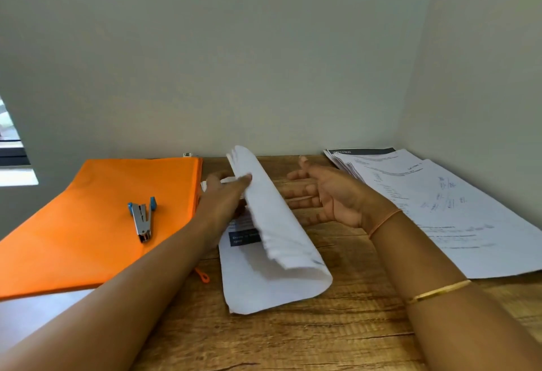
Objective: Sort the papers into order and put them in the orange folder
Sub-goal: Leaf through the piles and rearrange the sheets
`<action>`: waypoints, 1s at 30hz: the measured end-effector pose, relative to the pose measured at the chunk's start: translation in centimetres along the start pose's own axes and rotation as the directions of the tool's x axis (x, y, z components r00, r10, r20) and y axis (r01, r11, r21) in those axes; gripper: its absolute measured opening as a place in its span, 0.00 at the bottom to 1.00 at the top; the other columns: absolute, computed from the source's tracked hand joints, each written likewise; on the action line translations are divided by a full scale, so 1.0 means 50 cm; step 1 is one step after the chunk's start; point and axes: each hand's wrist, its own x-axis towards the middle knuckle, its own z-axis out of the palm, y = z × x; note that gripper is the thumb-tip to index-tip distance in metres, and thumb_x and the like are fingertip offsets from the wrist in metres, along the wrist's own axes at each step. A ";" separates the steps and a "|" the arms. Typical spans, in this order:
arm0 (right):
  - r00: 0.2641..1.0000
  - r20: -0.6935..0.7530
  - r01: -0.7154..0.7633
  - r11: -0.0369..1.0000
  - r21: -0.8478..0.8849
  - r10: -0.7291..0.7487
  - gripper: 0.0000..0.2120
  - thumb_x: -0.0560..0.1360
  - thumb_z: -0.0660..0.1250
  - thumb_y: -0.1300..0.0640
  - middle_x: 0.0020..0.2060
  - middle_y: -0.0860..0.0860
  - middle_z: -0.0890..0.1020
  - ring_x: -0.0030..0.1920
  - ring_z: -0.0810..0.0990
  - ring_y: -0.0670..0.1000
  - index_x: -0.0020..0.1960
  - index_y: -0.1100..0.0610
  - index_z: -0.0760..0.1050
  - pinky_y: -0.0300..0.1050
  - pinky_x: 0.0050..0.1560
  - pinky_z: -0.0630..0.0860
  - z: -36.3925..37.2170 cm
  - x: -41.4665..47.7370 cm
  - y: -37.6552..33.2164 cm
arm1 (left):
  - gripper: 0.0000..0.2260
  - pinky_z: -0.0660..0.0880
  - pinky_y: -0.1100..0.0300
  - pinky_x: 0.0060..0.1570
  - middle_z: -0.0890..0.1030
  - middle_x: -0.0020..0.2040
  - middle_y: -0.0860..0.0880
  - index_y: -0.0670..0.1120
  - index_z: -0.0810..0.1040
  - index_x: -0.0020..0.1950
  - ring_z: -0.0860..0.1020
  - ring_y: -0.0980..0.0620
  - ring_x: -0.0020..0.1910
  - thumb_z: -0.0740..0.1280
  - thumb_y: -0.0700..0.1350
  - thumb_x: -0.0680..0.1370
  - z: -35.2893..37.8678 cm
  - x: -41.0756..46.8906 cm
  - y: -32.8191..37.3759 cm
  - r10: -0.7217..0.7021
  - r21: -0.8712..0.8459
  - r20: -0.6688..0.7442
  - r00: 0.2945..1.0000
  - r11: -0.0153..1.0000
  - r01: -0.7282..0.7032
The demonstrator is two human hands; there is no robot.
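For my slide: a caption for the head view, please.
Left hand holds curled papers beside the orange folder; right hand open.

Stapler (142, 218) sits atop orange folder (88, 224).

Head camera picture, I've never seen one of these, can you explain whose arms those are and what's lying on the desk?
There is no machine: the camera sits on a person's head and looks down, so the arms are their own. The left hand grips a sheaf of papers, its top pages curled over. The right hand is open beside it and holds nothing. On the wooden table an orange folder lies at the left with a stapler on top, and a second pile of papers lies at the right.
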 end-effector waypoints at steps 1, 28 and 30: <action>0.999 -0.019 -0.032 0.999 0.031 0.033 0.26 0.77 0.55 0.36 0.52 0.58 0.82 0.48 0.80 0.55 0.60 0.56 0.73 0.52 0.47 0.77 -0.004 0.004 0.000 | 0.32 0.74 0.50 0.59 0.77 0.62 0.50 0.52 0.66 0.69 0.78 0.49 0.56 0.66 0.66 0.70 0.009 -0.004 0.007 -0.007 0.023 0.074 0.997 1.000 0.005; 0.956 -0.178 0.263 0.953 0.152 -0.235 0.10 0.76 0.65 0.64 0.51 0.56 0.83 0.49 0.82 0.57 0.55 0.54 0.76 0.52 0.55 0.78 -0.068 0.005 0.007 | 0.19 0.75 0.62 0.40 0.78 0.57 0.49 0.42 0.69 0.66 0.79 0.50 0.51 0.68 0.43 0.77 -0.016 0.016 0.017 0.150 0.027 -0.146 0.978 0.989 -0.147; 0.922 -0.247 0.298 0.954 -0.035 -0.297 0.08 0.76 0.66 0.63 0.51 0.54 0.83 0.50 0.81 0.54 0.53 0.54 0.77 0.49 0.55 0.77 -0.060 0.011 0.013 | 0.11 0.72 0.68 0.35 0.79 0.51 0.51 0.43 0.72 0.60 0.79 0.53 0.49 0.65 0.42 0.79 -0.013 0.010 0.018 0.265 0.131 -0.169 0.949 0.961 -0.244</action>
